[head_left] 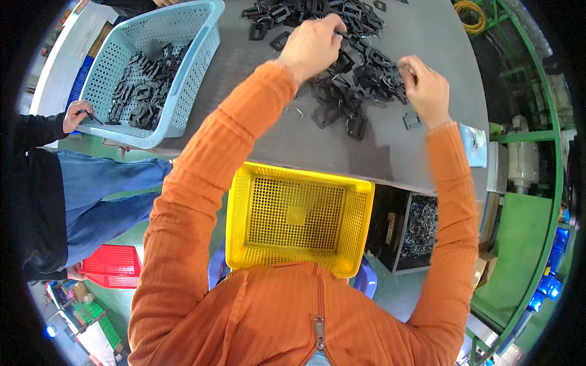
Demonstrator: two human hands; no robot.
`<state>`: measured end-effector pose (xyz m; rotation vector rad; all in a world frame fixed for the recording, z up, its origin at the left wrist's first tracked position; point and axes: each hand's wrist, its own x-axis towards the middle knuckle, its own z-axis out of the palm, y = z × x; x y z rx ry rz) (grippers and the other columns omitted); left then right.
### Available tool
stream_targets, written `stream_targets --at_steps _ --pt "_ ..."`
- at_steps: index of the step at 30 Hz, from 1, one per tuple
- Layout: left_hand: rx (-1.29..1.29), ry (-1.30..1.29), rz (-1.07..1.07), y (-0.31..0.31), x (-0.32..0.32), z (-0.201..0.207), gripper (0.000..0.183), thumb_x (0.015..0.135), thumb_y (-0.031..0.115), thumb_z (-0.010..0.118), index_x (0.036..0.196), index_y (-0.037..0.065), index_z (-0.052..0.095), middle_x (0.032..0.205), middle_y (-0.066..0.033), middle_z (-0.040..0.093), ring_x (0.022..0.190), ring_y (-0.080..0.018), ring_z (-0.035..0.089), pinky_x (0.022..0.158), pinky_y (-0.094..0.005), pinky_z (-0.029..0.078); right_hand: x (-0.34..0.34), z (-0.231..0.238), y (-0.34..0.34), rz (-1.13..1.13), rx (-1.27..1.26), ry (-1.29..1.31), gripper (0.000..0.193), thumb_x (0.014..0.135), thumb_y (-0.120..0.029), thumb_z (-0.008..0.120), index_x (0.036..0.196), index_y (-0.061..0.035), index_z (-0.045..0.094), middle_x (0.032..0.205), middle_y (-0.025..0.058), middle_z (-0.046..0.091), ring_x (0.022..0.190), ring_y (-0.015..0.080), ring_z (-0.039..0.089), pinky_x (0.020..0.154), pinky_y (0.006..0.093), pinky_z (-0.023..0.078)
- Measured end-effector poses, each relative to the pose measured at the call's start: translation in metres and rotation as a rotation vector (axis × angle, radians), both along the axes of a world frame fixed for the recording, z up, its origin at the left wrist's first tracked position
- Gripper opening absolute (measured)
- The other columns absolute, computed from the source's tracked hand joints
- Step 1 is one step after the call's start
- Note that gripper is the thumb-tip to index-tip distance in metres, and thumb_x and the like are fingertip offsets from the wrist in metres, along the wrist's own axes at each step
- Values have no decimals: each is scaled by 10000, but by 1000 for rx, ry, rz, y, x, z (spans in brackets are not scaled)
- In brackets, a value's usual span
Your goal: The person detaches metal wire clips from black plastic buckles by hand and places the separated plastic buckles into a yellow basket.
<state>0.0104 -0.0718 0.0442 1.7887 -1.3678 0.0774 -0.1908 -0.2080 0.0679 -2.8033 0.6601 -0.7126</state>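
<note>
A heap of black plastic buckle-like pieces, some with thin metal wire on them, is spread over the grey table. Above the left part of the heap is my left hand, its fingers closed in a pinch. At the heap's right edge my right hand is also closed, thumb against fingers. What either pinch holds is too small or hidden to make out. One flat black piece lies just below my right hand. A small bent metal wire lies apart, left of the heap.
A yellow mesh basket stands before me, below the table edge. At left, a light-blue basket holds many black pieces; a co-worker's hand grips a dark piece at its rim. A blue-white packet lies at the table's right edge.
</note>
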Motion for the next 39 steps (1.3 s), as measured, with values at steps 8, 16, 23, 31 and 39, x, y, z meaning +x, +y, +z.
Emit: stream_targets --at_steps 8,16,23,31,39 --pt "554 1237 -271 -22 28 13 103 721 61 643 660 44 561 594 -25 541 447 -61 443 426 -184 416 -24 -23 -50 -348 1764 -290 141 808 -111 620 919 -57 551 626 -12 491 417 17 315 347 187 232" --pt "510 1452 -380 -19 25 12 119 832 130 629 899 39 592 671 21 528 531 -31 437 454 -157 376 -36 -46 -13 -285 -208 102 180 820 -199 621 970 -102 607 827 52 616 774 240 622 689 363 475" --pt "429 1538 -427 -1 26 2 88 842 108 618 808 47 564 673 13 511 548 -48 431 469 -161 392 -17 -43 63 -63 260 -136 87 793 -109 599 872 -85 626 901 101 594 839 301 587 722 378 471" --pt "509 1211 -336 7 6 -3 155 834 167 612 934 53 580 710 21 532 561 -46 457 504 -198 402 20 -57 127 -166 449 -539 344 758 -114 694 1049 -61 518 904 101 523 704 173 534 664 304 461" --pt "312 537 -177 34 16 -17 322 869 299 597 1025 17 614 1001 -73 637 952 -187 584 779 -320 480 21 -51 65 -214 -105 -266 182 787 -120 608 967 -146 619 971 73 581 923 293 567 747 390 469"
